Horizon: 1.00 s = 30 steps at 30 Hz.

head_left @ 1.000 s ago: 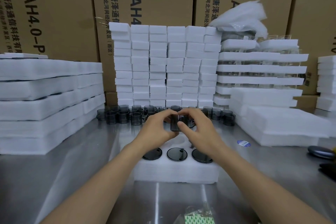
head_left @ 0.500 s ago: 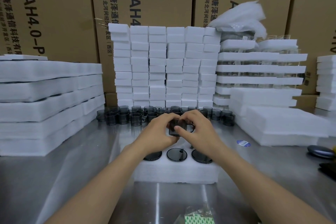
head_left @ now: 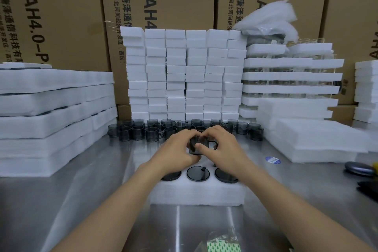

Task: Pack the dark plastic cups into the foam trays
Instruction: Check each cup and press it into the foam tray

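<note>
The foam tray [head_left: 196,192] is white; the seated cups [head_left: 198,173] in it look near-black. Just above the tray, the cup [head_left: 194,147] is translucent smoky grey, like the loose cups [head_left: 137,133] behind the tray. The worktop [head_left: 92,180] is dull silver. Brown cartons [head_left: 61,26] far behind the tray bear black print. Right of the tray lies a blue-and-white sticker [head_left: 273,160]; in front, a green-and-white patterned packet [head_left: 223,246].

The table [head_left: 81,200] is noted as bare metal, brushed and smooth, with a soft sheen and blurred reflections. The foam tray [head_left: 196,194] is seen as white and matt, its side faintly layered. The held cup [head_left: 193,148] is made of dark smoky plastic, translucent and glossy; the loose cups [head_left: 137,133] are of the same. The cartons [head_left: 61,26] are recorded as matt brown cardboard, printed in black.
</note>
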### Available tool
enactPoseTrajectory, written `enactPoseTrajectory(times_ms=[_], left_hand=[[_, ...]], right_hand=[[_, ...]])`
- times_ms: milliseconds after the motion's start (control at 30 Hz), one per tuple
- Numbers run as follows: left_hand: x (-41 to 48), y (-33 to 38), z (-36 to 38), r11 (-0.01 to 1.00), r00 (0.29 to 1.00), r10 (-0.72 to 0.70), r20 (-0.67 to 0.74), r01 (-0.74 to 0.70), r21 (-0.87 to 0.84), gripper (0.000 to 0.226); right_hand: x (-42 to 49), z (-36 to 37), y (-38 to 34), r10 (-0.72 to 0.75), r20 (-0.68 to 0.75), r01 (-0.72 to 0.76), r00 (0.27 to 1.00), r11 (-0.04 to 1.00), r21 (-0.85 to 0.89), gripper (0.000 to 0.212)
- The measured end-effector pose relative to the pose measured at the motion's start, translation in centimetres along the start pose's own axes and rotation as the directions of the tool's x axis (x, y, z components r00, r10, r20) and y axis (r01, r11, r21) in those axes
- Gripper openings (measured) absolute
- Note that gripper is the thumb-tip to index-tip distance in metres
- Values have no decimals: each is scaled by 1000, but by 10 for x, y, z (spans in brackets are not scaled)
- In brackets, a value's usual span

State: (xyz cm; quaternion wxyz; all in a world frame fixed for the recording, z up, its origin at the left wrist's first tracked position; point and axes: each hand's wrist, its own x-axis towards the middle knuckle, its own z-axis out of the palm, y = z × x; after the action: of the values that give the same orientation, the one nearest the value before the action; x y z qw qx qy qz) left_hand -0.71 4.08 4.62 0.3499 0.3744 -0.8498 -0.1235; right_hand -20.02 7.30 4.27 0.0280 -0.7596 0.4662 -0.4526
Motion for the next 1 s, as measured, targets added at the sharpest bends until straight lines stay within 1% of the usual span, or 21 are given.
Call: enactPoseTrajectory(times_ms=[133, 267, 433, 633, 733, 867, 1000], left_hand=[[0, -1, 0, 1000, 1000, -2, 8, 2, 8, 44], [2, -2, 1, 1000, 1000, -9, 16, 9, 28, 31], [2, -2, 1, 999, 1000, -12, 18, 11, 52, 25], [1, -1, 0, 998, 999, -18, 37, 16, 58, 24], [0, 1, -1, 998, 999, -12, 47, 9, 66, 24], [-1, 2, -2, 997, 998, -16, 55, 11, 77, 26], [-1, 3, -3, 996, 998, -18, 64, 12, 88, 24]], right_hand=[[0, 0, 1, -2, 16, 2, 1000, 1000, -13, 15], [1, 1, 2, -10, 18, 10, 1000, 1000, -23, 12], [1, 2, 4, -16, 26, 17, 1000, 999, -39, 15], [1, 2, 2, -11, 35, 12, 999, 999, -42, 9], [2, 2, 2, -10, 38, 12, 999, 999, -48, 10], [2, 1, 4, 15, 38, -13, 999, 998, -54, 17], [1, 0, 3, 14, 58, -11, 998, 999, -48, 13]])
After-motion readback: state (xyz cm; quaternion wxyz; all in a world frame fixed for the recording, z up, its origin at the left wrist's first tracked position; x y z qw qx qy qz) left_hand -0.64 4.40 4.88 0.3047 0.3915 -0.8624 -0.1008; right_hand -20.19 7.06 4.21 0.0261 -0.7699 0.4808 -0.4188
